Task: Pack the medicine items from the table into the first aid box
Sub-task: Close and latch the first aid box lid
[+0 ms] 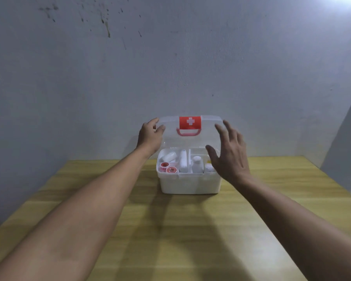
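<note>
A white first aid box (pixel 189 184) stands at the far middle of the wooden table (pixel 170 230). Its clear lid (pixel 190 138), with a red cross label and red handle, stands raised upright. My left hand (pixel 150 136) grips the lid's left edge. Spread out and holding nothing, my right hand (pixel 229 153) hovers in front of the lid's right side, above the box. Inside the tray lie white bandage rolls (pixel 175 157), two red tape rolls (pixel 168 167) and a white bottle (pixel 197 164). My right hand hides the right compartment in part.
A grey stained wall rises right behind the table's far edge. Another wall closes the right side. Bare wooden surface stretches between the box and me, crossed by both forearms.
</note>
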Motion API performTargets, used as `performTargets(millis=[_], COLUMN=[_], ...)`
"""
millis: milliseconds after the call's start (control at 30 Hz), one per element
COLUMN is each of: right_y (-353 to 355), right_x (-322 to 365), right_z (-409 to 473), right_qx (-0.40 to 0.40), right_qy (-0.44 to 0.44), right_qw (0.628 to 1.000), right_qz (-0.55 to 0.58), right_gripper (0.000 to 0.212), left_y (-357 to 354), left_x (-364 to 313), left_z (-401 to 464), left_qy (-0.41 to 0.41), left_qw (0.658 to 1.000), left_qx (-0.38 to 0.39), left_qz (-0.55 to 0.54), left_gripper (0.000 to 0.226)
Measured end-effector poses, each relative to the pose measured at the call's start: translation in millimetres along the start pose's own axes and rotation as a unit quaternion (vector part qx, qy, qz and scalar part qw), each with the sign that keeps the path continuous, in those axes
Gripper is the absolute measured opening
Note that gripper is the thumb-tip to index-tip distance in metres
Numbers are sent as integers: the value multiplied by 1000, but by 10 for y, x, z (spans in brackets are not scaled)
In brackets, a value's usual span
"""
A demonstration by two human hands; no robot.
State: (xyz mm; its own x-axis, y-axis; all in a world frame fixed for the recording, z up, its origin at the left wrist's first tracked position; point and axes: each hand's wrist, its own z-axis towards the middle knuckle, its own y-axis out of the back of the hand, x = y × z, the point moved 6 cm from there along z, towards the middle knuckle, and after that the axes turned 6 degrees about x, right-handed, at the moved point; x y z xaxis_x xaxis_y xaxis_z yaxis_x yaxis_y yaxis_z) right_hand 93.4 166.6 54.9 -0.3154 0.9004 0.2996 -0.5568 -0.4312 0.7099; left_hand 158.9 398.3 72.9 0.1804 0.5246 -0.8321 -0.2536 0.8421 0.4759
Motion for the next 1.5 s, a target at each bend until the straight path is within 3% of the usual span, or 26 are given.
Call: performTargets(millis=[233, 600, 967, 1133, 1267, 1500], right_y=[24, -18, -27, -95, -158, -227], right_x=[147, 161, 160, 125, 85, 17], right_z=[209, 80, -197, -373, -467, -485], right_qx=[44, 48, 57, 81, 103, 142], right_qy=[73, 122, 161, 185, 176, 111], right_qw=[994, 988, 981, 975, 976, 982], right_qz=[-72, -84, -88, -89, -76, -52], right_gripper=[65, 43, 33, 34, 38, 65], left_y=[53, 22, -24, -85, -169, -363], left_x=[64, 182, 320, 409, 334, 304], left_z=[-223, -473, -692, -822, -931, -946], left_qy=[-32, -56, -51, -57, -125, -170], left_qw=[999, 997, 997, 991, 968, 926], left_qx=[-20, -2, 38, 40, 58, 87], left_qz=[25, 44, 43, 114, 212, 324], left_gripper=[39, 39, 47, 62, 75, 83])
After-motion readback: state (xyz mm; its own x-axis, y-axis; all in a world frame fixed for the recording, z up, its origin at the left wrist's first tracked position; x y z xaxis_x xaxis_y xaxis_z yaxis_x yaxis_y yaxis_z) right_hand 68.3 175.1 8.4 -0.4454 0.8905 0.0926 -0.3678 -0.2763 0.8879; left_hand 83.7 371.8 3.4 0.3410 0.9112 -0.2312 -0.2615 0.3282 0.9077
